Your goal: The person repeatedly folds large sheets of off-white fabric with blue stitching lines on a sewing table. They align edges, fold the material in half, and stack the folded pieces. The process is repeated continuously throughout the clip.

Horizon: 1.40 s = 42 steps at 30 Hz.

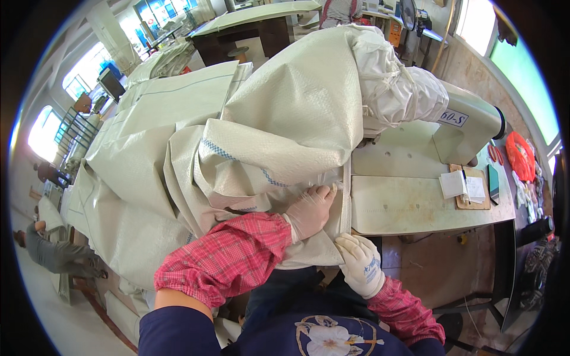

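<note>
A large off-white woven plastic sack (pixel 297 89) with blue checked stripes lies heaped and folded over the sewing machine's table and hangs toward my lap. My left hand (pixel 312 210), in a thin pale glove, presses on the sack beside its stitched edge, fingers curled into the material and thumb hidden. Below and to the right, my right hand (pixel 361 265) wears a white knit glove and pinches the sack's lower corner. Just beyond stands the industrial sewing machine (pixel 472 121), its head wrapped in white plastic sheeting (pixel 392 83). The needle area is mostly hidden by sack and wrapping.
On the machine table (pixel 409 207) lie a clipboard with papers (pixel 475 188), a green notebook (pixel 493 185) and red-handled scissors (pixel 495 154). A red plastic bag (pixel 520 155) sits at the right. Other people work behind and at the far left; a fan (pixel 409 15) stands at the back.
</note>
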Motion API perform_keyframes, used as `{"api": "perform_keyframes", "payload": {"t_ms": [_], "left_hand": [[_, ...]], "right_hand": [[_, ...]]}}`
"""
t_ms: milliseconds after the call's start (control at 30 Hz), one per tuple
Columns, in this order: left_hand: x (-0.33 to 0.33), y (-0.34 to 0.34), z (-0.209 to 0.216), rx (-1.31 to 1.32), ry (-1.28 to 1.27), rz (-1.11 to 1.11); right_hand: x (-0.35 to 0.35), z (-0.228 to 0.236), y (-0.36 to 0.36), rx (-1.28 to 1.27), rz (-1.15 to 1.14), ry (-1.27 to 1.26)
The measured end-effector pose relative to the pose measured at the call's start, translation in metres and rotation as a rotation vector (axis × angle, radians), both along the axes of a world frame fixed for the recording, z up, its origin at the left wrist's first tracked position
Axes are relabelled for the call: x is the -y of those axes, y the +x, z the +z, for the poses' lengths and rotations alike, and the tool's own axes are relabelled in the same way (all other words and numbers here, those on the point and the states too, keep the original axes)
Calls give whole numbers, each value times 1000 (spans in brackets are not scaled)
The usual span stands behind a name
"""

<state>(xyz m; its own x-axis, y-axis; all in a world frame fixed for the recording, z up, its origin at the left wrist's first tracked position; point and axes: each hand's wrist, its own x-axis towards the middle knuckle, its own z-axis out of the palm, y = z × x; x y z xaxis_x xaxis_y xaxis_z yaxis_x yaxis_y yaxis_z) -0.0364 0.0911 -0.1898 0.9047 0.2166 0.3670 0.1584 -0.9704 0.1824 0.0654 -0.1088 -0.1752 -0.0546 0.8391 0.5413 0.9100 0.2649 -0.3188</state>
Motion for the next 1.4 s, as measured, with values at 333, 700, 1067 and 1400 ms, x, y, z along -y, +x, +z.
{"api": "perform_keyframes", "payload": {"t_ms": [333,700,1067,1400], "left_hand": [[-4,29,10,-505,-389,122],[-5,49,-1,-604,-109,-36],[-9,-34,121,-368,104,-266],[-127,-51,104,-827,408,-8]], "right_hand": [[-3,22,10,93,37,-20],[-88,-17,91,197,-9,-294],[-29,-24,44,290,47,-292],[-170,-55,108,365,-298,16]]}}
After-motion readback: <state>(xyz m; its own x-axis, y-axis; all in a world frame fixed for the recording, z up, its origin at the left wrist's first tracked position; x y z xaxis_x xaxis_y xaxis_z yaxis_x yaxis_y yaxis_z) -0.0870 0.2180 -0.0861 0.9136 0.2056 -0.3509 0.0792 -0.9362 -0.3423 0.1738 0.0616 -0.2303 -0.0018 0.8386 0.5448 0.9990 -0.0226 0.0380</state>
